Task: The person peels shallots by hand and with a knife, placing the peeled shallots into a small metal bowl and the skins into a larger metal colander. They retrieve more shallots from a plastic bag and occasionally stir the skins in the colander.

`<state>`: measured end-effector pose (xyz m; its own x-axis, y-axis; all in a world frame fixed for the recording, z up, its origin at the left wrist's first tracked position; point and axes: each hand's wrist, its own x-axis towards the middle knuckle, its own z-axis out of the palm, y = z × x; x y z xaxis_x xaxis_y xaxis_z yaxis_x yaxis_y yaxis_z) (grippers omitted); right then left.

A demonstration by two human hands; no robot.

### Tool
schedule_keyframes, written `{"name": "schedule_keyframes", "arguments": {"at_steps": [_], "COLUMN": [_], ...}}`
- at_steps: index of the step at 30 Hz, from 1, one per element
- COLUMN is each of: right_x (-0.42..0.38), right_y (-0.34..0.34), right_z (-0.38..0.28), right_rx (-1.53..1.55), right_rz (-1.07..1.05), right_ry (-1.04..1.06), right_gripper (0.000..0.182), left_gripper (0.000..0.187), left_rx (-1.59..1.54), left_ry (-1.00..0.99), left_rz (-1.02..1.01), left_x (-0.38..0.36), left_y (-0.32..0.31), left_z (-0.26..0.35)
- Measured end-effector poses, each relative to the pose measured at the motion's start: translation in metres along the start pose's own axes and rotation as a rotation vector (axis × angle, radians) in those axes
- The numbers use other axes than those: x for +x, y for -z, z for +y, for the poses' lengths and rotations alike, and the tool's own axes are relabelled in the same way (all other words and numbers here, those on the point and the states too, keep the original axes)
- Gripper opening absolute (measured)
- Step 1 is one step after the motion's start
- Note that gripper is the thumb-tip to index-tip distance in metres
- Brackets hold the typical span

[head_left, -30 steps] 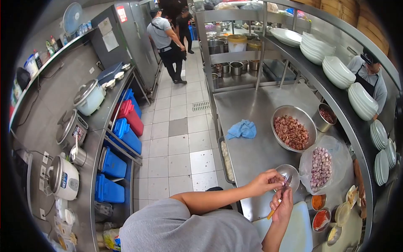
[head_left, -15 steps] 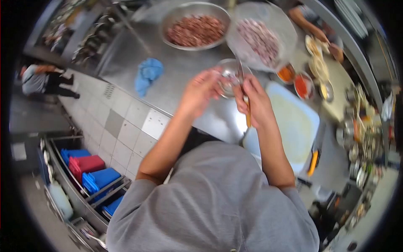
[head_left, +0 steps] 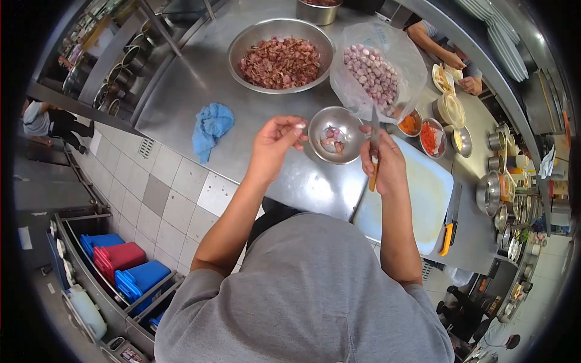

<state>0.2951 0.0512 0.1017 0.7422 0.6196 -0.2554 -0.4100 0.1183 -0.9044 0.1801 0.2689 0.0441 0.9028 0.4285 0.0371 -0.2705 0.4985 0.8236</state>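
My left hand (head_left: 275,147) is beside a small steel bowl (head_left: 317,147), its fingers curled in and the thumb close to them. Whatever they pinch is too small to make out. Several small purplish pieces, which look like shallots (head_left: 332,138), lie in the bottom of that bowl. On the bowl's other side my right hand (head_left: 388,162) grips a small knife (head_left: 374,128) by its yellow handle, blade pointing away from me. Beyond is a clear plastic bag (head_left: 408,63) full of shallots (head_left: 370,69). A large steel bowl (head_left: 235,71) contains reddish-brown skins or peelings (head_left: 281,62).
A blue cloth (head_left: 213,127) lies on the steel counter (head_left: 175,100). Under my right forearm is a white cutting board (head_left: 426,193), with a yellow-handled knife (head_left: 449,235) alongside. Red (head_left: 431,139) and orange (head_left: 410,124) chopped food fills bowls. Another person's hands (head_left: 463,72) are across the counter.
My left hand has drawn back from over the small bowl to its left side. The knife in my right hand has shifted slightly right, and the view has tilted.
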Motion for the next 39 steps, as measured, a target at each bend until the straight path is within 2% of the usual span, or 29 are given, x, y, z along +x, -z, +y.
{"name": "schedule_keyframes", "arguments": {"at_steps": [1,2,4,5,7,9,11,13,15,16,18,21,24,25,28,31,35,39], "right_x": [0.011,0.018,0.033,0.043,0.059,0.06,0.047,0.042,0.036,0.032,0.032,0.031,0.032,0.026,0.021,0.022,0.016,0.005], "right_y": [0.0,0.001,0.001,0.004,0.011,0.013,0.007,0.005,0.002,-0.004,-0.02,-0.037,-0.047,-0.051,-0.064,-0.075,-0.087,-0.101], "right_z": [0.006,0.009,0.012,0.024,0.036,0.042,0.031,0.023,0.023,0.021,0.011,0.014,0.037,0.039,0.042,0.049,0.057,0.058], "right_rx": [0.022,0.023,-0.137,-0.206,-0.317,-0.419,-0.287,-0.203,-0.267,-0.241,-0.512,-0.737,-0.663,-0.569,-0.519,-0.494,-0.481,-0.383], "right_rz": [0.041,0.035,0.041,0.128,0.113,0.095,0.056,0.045,-0.12,-0.121,-0.206,-0.284,-0.363,-0.343,-0.341,-0.381,-0.414,-0.416], "right_ry": [-0.038,-0.031,-0.134,-0.167,-0.147,-0.145,-0.108,-0.094,0.062,0.059,0.232,0.364,0.369,0.168,0.039,-0.02,0.017,-0.029], "right_gripper": [0.034,0.034,0.036,0.038,0.039,0.041,0.043,0.044,0.042,0.042,0.041,0.043,0.051,0.052,0.05,0.048,0.047,0.044], "left_gripper": [0.017,0.017,0.022,0.022,0.023,0.024,0.024,0.023,0.023,0.022,0.022,0.028,0.028,0.027,0.024,0.02,0.018,0.017], "left_rx": [0.173,0.176,0.354,0.353,0.448,0.504,0.562,0.519,0.495,0.465,0.437,0.193,0.221,0.194,0.184,0.188,0.175,0.167], "left_ry": [-0.119,-0.128,-0.291,-0.301,-0.459,-0.463,-0.461,-0.365,-0.275,-0.199,-0.094,-0.01,-0.014,-0.02,-0.036,-0.026,-0.037,-0.076], "left_rz": [0.02,0.017,0.01,0.009,0.029,0.03,0.024,0.041,0.047,0.058,0.062,0.029,-0.013,0.021,0.072,0.135,0.255,0.271], "left_x": [0.0,0.0,0.005,0.009,0.016,0.023,0.029,0.033,0.032,0.031,0.026,0.011,-0.002,-0.009,-0.019,-0.037,-0.056,-0.065], "left_y": [0.0,0.002,0.006,0.005,0.003,0.005,0.005,0.0,-0.003,-0.004,-0.008,-0.002,-0.002,-0.003,0.007,0.015,0.01,0.011], "left_z": [0.002,0.003,0.003,0.004,0.006,0.009,0.01,0.009,0.005,0.004,0.004,-0.011,-0.015,-0.013,-0.01,-0.001,0.014,0.019]}}
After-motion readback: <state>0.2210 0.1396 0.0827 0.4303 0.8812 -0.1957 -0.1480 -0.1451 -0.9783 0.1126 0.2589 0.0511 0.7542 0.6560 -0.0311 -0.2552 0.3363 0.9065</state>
